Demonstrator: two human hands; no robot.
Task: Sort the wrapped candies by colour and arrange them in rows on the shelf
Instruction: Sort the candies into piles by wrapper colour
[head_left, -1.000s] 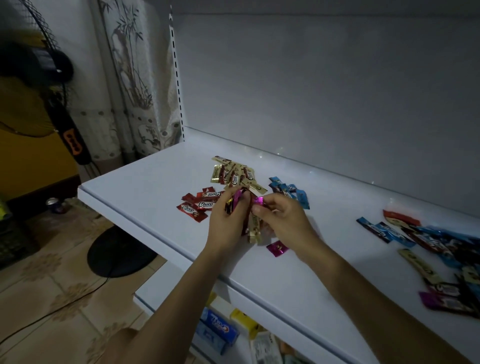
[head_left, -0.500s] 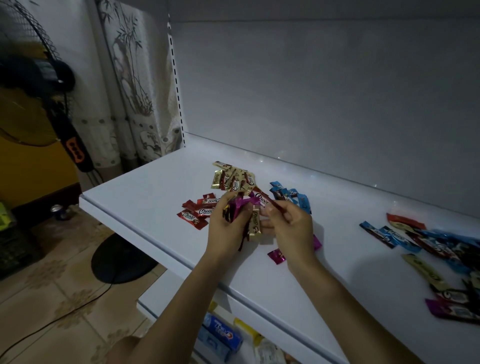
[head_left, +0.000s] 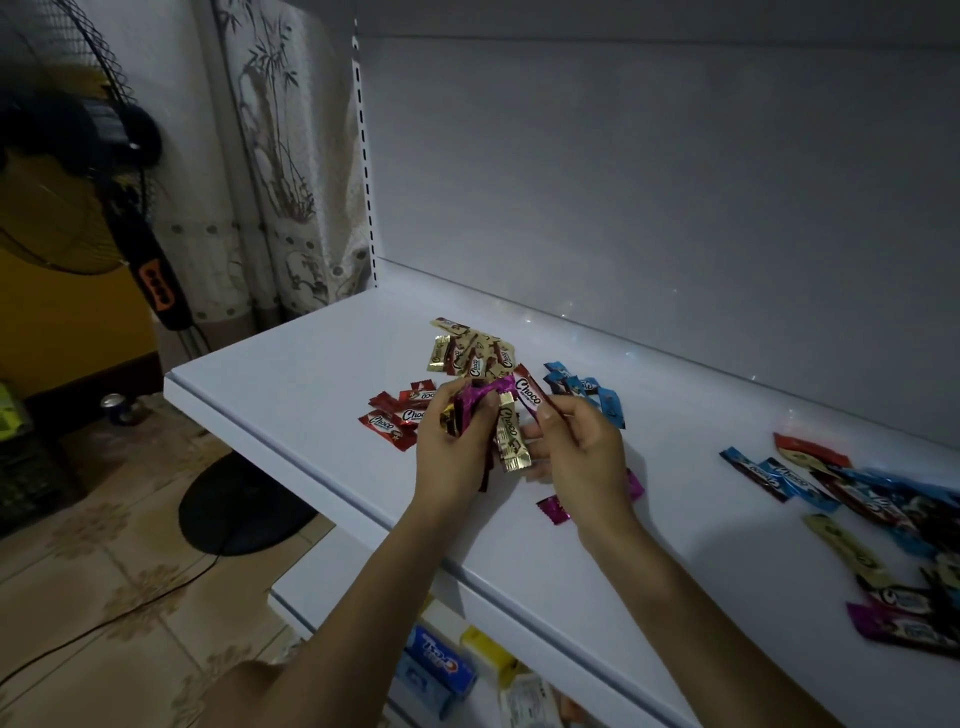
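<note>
Left hand (head_left: 452, 457) clutches a mixed candy bundle (head_left: 480, 395), right hand (head_left: 584, 449) pinches a red Choco candy (head_left: 531, 391) — tugging could drop the dangling gold candy (head_left: 510, 436) off the shelf (head_left: 311, 374).

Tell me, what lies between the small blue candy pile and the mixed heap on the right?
Nothing: in the head view that stretch of white shelf between the blue candy pile and the mixed heap is bare.
</note>
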